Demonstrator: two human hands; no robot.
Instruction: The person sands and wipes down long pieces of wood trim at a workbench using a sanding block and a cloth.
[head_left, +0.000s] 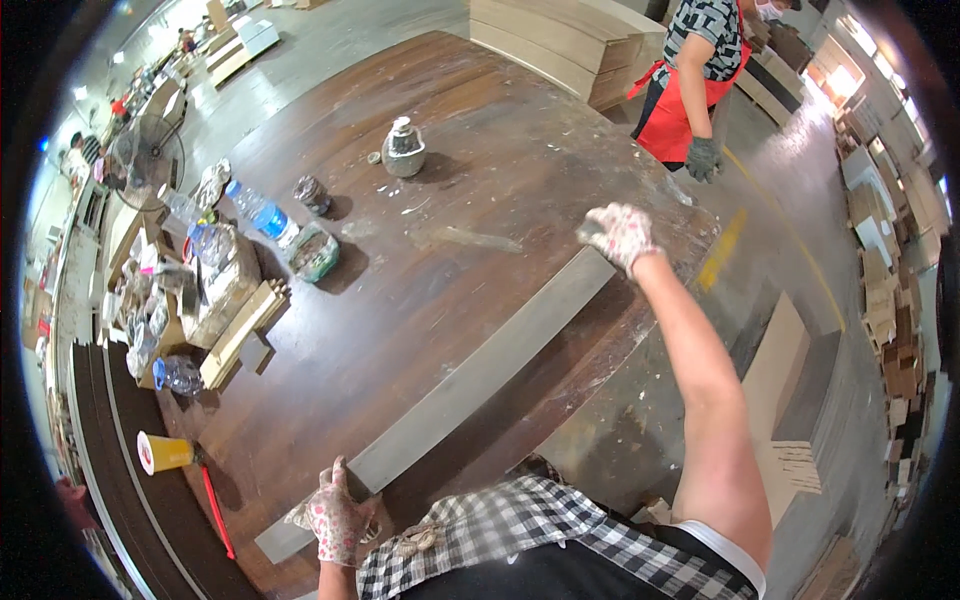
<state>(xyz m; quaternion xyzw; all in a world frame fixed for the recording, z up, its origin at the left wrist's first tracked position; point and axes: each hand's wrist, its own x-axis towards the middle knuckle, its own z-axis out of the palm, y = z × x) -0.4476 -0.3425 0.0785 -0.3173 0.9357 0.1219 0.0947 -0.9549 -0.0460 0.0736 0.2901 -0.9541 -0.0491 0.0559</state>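
From my end, the grey board (485,367) lies over the table (390,310), long axis running near left to far right, spanning both hands. The left hand (338,515), closer to the body, grasps it short of its near end; the right hand (620,236), arm stretched out, curls at the far end, its grip too hidden for me to tell.

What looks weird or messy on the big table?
A pale smear on the dark tabletop, left of the gloved right hand. It looks odd because the surface around it is darker. I can't tell whether it's spilled or scraped.
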